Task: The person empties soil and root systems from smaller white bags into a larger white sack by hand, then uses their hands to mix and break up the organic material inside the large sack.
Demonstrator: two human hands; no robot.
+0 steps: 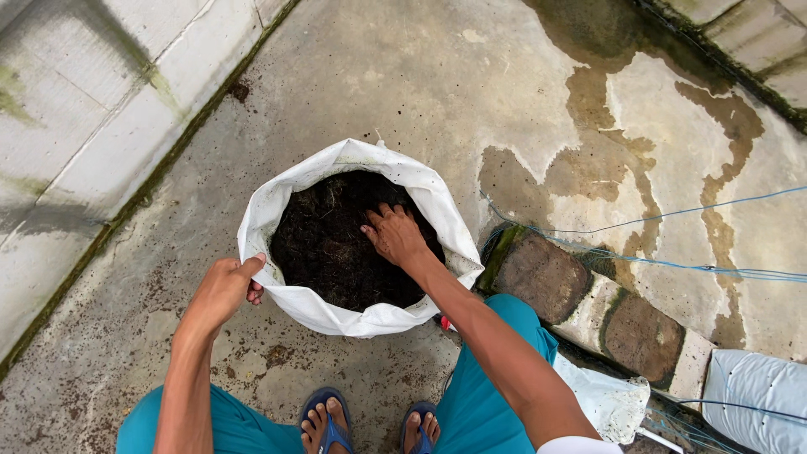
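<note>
Head view: white sack [437,202] holds dark soil [328,244]; hands grip rim, press soil.

Mossy bricks [580,294], blue cords [672,263]

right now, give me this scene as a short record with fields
setting: wet concrete floor
sack: white sack, open, rim rolled down
contents: dark soil
left hand: grips the sack's near rim
right hand: inside the sack, fingers on the soil
feet: blue sandals
nearby: mossy bricks, thin blue lines
</note>
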